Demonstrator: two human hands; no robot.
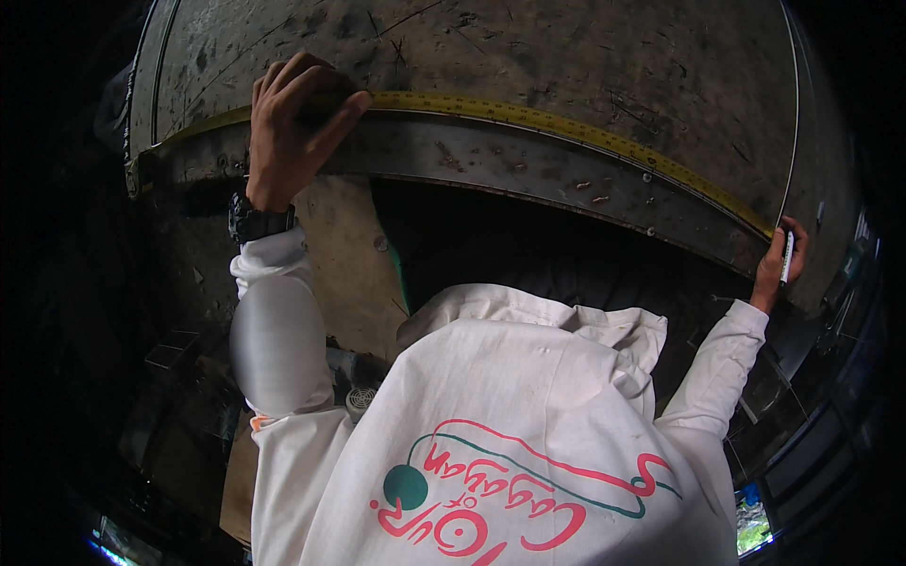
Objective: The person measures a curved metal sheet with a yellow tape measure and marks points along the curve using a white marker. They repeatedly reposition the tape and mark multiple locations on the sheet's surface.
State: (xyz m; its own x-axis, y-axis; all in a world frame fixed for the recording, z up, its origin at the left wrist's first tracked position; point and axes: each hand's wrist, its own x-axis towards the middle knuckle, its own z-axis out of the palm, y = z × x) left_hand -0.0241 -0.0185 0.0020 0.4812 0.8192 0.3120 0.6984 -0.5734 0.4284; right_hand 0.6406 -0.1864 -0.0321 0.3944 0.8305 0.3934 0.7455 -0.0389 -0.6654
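Observation:
A yellow tape measure (510,113) runs from left to right along the near edge of a scuffed bench top. My left hand (293,123) is closed on it toward the left, thumb on the tape and fingers curled beyond it. A dark watch (260,219) is on that wrist. At the tape's right end, my right hand (794,247) grips a slim white pen-like marker (787,257); its fingers are partly hidden. Whether this hand also pinches the tape, I cannot tell. A thin pale line or strip (796,113) runs from near these fingers to the far side.
Below the tape lies a metal edge strip (491,156) with rust spots and several small bolts. The worn bench top (566,47) spreads beyond it. Dark space lies under the edge. A round vented item (360,400) is low beside my left arm, near a brown box (238,481).

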